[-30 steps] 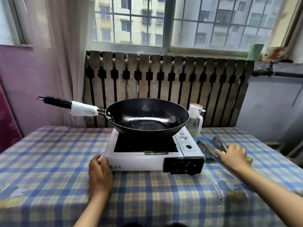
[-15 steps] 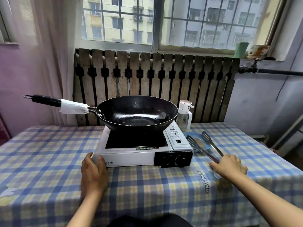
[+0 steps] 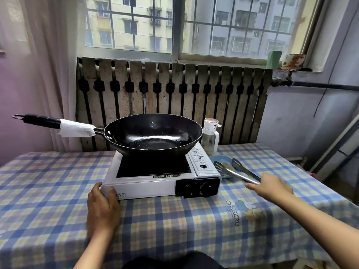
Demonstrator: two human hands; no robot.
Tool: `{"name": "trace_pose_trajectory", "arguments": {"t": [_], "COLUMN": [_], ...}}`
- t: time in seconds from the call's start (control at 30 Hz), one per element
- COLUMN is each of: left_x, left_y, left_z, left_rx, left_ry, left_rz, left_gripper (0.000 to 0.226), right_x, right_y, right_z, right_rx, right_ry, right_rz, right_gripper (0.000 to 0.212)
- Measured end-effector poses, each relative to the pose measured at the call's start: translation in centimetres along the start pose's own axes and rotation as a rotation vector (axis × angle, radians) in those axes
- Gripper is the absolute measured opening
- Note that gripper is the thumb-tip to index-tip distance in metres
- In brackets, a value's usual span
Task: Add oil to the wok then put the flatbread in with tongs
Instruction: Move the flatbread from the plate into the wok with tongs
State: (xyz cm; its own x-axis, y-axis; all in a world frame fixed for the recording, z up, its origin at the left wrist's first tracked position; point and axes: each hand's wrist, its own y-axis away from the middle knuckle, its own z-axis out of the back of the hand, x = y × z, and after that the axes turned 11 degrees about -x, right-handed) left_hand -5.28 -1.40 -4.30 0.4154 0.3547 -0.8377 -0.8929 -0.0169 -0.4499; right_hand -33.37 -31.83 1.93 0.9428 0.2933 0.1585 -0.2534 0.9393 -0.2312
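Observation:
A black wok (image 3: 153,134) sits on a white portable gas stove (image 3: 147,188); its long handle, wrapped in white paper (image 3: 75,130), points left. Behind the stove's right side stands a clear oil bottle (image 3: 210,136) with a white cap. To the right, metal tongs (image 3: 235,171) lie with their tips over a blue plate (image 3: 217,158) holding a piece of flatbread (image 3: 226,166), mostly hidden. My right hand (image 3: 272,186) closes on the tongs' handle end. Resting flat on the cloth, my left hand (image 3: 103,208) touches the stove's front left corner.
The table wears a blue and yellow checked cloth (image 3: 48,200). A slatted radiator cover (image 3: 174,90) and a barred window rise behind the table. The stove's control knob (image 3: 204,188) faces me. A curtain hangs at the back left.
My right hand slid back along the tongs from near the plate to their handle end. The tongs stay over the plate. My left hand stays at the stove's corner.

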Motion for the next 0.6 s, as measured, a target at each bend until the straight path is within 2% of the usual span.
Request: {"name": "trace_pose_trajectory", "arguments": {"t": [0.33,0.47,0.6], "left_x": [-0.2,-0.1,-0.2], "left_y": [0.1,0.1,0.1], "left_z": [0.1,0.0,0.1], "left_rx": [0.004,0.001,-0.021], "left_ry": [-0.003,-0.005,-0.001], "left_rz": [0.004,0.007,0.011], "left_gripper": [0.075,0.072,0.071], "right_x": [1.5,1.9,2.3], "right_y": [-3.2,-4.2,-5.0], "right_z": [6.9,8.6,9.5], "right_rx": [0.188,0.299,0.449], "right_ry": [-0.005,-0.096,-0.075], "right_rz": [0.042,-0.027,-0.141], "right_gripper": [0.053,0.049,0.059]}}
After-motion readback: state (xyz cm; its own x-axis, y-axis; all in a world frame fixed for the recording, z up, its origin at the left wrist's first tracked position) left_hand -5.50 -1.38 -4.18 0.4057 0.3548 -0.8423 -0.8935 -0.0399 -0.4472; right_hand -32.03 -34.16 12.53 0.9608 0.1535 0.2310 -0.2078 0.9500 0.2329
